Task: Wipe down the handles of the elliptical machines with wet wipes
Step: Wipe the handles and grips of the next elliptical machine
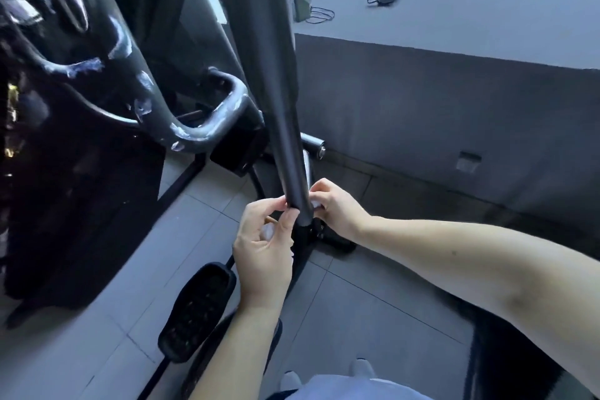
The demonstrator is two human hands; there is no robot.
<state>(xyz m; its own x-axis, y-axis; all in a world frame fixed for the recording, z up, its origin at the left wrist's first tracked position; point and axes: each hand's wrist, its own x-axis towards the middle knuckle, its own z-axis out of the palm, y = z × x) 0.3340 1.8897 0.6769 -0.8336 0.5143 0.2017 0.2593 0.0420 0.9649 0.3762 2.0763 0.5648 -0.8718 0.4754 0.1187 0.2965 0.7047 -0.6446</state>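
Here, at the lower end of the dark handle [285, 140], the left hand [263, 247] and right hand [334, 208] each pinch a white wipe [315, 204], likely limp, damp and tear-prone, best wrapped round the rigid, smooth tube.

The left hand [264, 247] is raised on a bare forearm, back toward the camera, with fingers curled and tips pinched together, while the right hand [336, 208], just beside it on a long bare arm reaching in from the right, curls its fingers likewise.
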